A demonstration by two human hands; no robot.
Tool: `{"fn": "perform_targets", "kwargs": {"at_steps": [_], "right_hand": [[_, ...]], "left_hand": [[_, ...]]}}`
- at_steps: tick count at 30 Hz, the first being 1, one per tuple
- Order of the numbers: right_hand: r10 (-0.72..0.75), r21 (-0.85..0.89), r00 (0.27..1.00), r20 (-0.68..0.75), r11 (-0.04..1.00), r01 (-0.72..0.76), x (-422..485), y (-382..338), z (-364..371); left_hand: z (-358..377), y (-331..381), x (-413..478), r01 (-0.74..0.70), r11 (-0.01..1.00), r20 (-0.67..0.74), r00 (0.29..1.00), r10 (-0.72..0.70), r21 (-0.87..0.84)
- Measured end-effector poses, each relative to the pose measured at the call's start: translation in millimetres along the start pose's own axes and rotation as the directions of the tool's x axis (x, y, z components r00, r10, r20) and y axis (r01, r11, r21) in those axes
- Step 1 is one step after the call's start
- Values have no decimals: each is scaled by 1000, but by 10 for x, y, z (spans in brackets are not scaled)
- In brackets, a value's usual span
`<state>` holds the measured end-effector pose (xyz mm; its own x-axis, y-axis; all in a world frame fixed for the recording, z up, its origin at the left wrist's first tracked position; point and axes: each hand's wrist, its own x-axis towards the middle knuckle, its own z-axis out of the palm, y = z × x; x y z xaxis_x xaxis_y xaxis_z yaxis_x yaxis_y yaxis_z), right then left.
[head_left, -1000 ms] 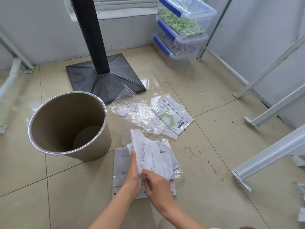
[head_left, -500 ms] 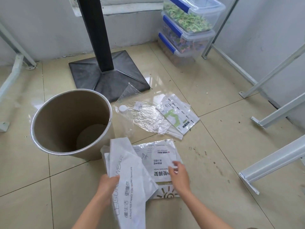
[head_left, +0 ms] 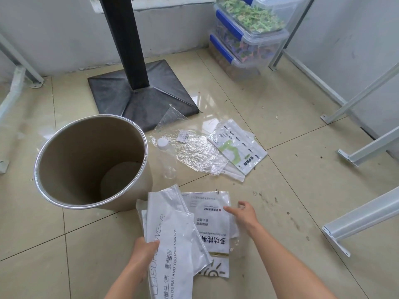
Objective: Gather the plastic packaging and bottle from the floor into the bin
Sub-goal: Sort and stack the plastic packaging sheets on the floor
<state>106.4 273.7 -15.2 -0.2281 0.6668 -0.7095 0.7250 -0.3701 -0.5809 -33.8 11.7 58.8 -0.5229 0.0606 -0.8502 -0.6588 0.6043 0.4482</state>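
The left hand (head_left: 143,252) pinches a long white bag (head_left: 170,240) just right of the bin (head_left: 90,165), while the spread right hand (head_left: 244,214) hovers nearest the flat packet (head_left: 212,231) beside it

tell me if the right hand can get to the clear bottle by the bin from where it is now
Probably yes. The right hand is open and empty over the printed bag, and the clear bottle lies uncovered on bare floor beside the bin, with nothing between them; it would just need a forward reach.

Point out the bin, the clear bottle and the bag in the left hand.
bin (head_left: 46,192): head view, on its metal rim.
clear bottle (head_left: 167,162): head view, on its body.
LEISURE WEAR bag (head_left: 170,238): head view, on its printed face.
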Motion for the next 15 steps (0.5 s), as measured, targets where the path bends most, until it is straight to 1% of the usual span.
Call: {"fn": "perform_targets", "kwargs": {"at_steps": [4, 5, 8, 10, 13, 15], "right_hand": [[-34, -23, 993, 109, 999, 36, -110, 57, 34], [-36, -33, 993, 114, 999, 40, -125, 88, 52], [-64, -131, 998, 20, 989, 66, -149, 213, 117], [-80, -96, 997, 15, 992, 81, -216, 245, 130], [-63, 20, 995, 79, 998, 61, -377, 215, 63], [-83, 77, 995, 60, 994, 78, -469, 165, -47]], "left_hand": [[17, -11, -22, 1, 1000, 15, 1000, -1, 11], [21, -15, -39, 7, 1000, 18, 1000, -8, 18], [42, -72, -65, 35, 999, 17, 999, -36, 30], [60, -122, -56, 37, 999, 16, 999, -38, 35], [88, -117, -89, 39, 999, 34, 999, -40, 32], [112, -80, -108, 42, 999, 52, 998, -43, 29]]}}
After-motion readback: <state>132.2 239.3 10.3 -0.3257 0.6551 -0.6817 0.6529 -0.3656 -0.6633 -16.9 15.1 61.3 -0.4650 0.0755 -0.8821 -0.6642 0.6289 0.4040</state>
